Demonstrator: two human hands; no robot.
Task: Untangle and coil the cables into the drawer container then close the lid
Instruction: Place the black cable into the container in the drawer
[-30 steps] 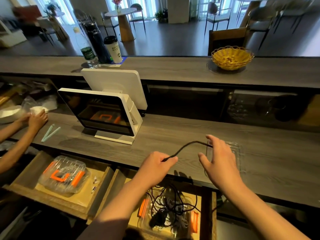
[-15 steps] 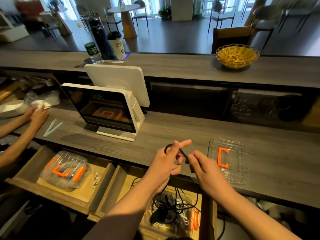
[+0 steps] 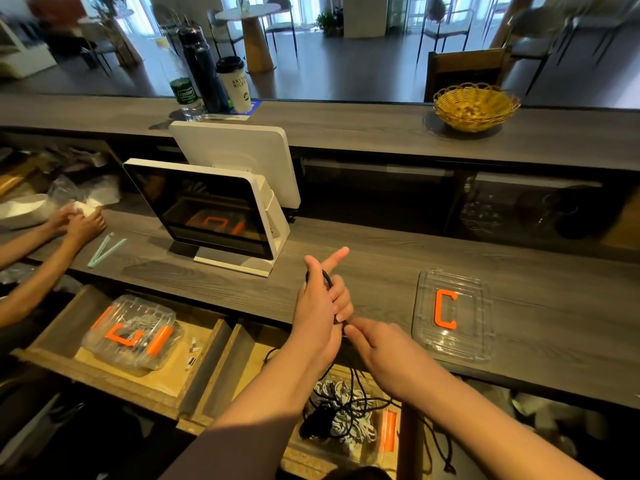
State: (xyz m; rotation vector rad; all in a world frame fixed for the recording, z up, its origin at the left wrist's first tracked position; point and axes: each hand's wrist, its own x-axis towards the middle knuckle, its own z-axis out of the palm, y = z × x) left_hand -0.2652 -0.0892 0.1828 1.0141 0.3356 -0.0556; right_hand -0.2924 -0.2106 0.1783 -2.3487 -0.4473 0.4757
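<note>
Left hand (image 3: 317, 306) grips black cable (image 3: 327, 277) loops; right hand (image 3: 377, 348) pinches cable below.

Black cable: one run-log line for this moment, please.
left hand grips black cable | right hand pinches it | container holds tangle | lid off

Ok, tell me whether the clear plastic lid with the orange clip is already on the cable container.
No, the clear plastic lid with the orange clip lies on the grey counter.
</note>
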